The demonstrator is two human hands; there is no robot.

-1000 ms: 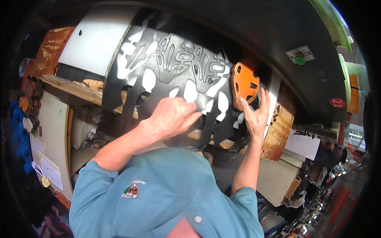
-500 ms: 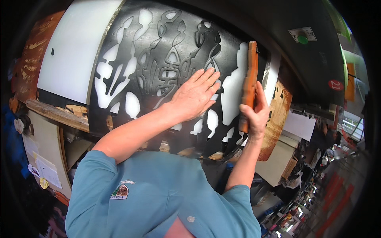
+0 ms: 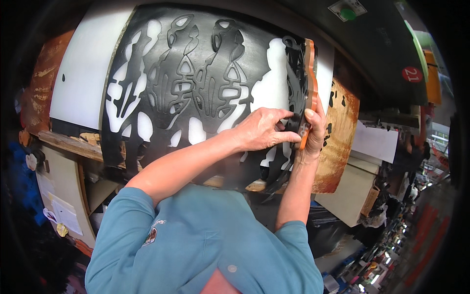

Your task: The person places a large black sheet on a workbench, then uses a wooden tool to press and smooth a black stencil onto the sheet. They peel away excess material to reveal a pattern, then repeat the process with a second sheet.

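On edge at the right end of the black sheet (image 3: 196, 108), a shaped cutting die (image 3: 310, 68) with an orange rim is turned so its inner face shows. My right hand (image 3: 316, 125) grips the die's right side near its lower end, thumb over the rim. Black cut pieces (image 3: 295, 73) appear to sit against the die's inner face. My left hand (image 3: 267, 128) is at that face, index finger and thumb spread apart at its lower part. Whether the fingertips pinch any black material is hard to see. The sheet has several curved cut-outs with white showing through.
A white board (image 3: 85, 73) lies under the sheet, reaching left. Beyond the right end is a worn wooden board (image 3: 338, 142). A dark machine head with a green button (image 3: 347, 13) overhangs at upper right. Wooden edging (image 3: 68, 144) runs along the front left.
My left hand has lifted off the black sheet and moved right to the die. The die has turned, so its inner face with black pieces shows. The view has shifted slightly.
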